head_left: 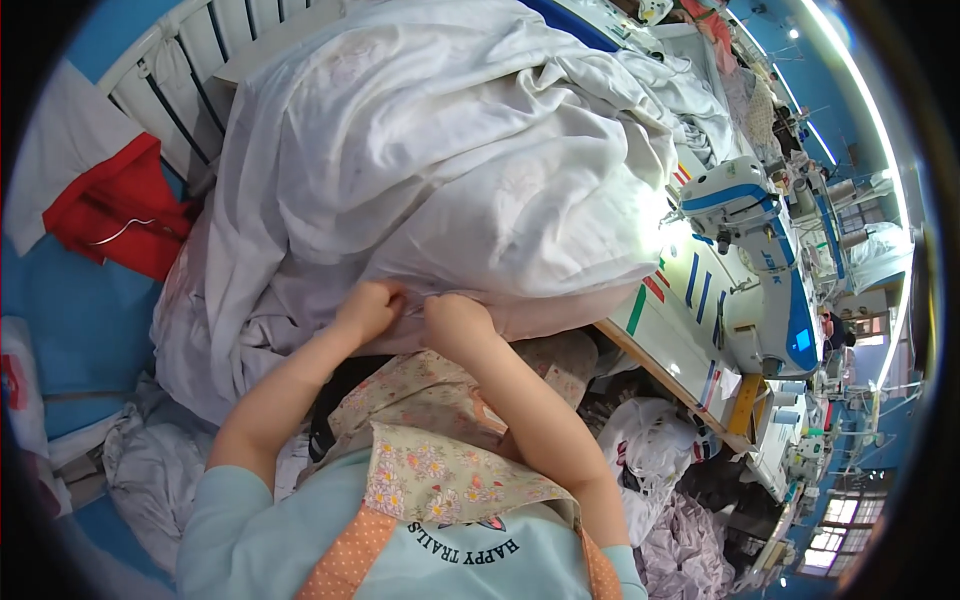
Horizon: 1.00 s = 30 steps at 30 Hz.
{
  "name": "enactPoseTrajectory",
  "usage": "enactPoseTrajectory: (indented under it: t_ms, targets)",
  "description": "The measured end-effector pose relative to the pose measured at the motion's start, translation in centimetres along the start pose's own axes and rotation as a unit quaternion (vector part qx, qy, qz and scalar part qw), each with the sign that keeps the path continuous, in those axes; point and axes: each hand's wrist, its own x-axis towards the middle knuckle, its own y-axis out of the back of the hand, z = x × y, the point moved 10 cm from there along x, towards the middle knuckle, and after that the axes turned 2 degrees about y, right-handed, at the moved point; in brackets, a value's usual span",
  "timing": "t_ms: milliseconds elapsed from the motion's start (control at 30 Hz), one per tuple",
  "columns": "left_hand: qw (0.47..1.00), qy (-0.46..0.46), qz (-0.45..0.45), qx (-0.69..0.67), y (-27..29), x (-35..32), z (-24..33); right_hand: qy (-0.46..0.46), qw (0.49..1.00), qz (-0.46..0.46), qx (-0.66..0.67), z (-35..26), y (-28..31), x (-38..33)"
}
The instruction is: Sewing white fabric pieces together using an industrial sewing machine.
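Observation:
A big heap of white fabric spreads in front of me, hanging in folds over the near edge toward my lap. My left hand is closed on the cloth at its near edge, fingers curled inward. Close beside it on the right, my right hand also grips this edge, knuckles up. A small gap separates the two hands, and the fingertips are partly hidden by the folds. Right of the heap stands a white and blue sewing machine with its lamp lit.
The sewing table carries coloured tape strips. A white slatted rack with a red cloth is at the left. Clear plastic bags and a pale crumpled cloth lie low right. More white cloth lies low left.

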Motion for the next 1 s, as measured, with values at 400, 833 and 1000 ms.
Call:
enactPoseTrajectory:
  t_ms: [400, 833, 1000]
  targets:
    - [0.980, 0.087, 0.105, -0.145, 15.7, 1.1, 1.8, 0.125, 0.991, 0.043, 0.034, -6.3, 7.6, -4.7]
    - [0.696, -0.422, -0.581, 0.015, 6.4, -16.9, 38.6, 0.070, 0.842, 0.529, 0.079, -7.9, 19.1, -34.2]
    - [0.692, -0.368, -0.620, 0.002, 0.2, -19.7, 35.3, 0.146, 0.855, 0.493, 0.070, -7.4, 14.1, -34.7]
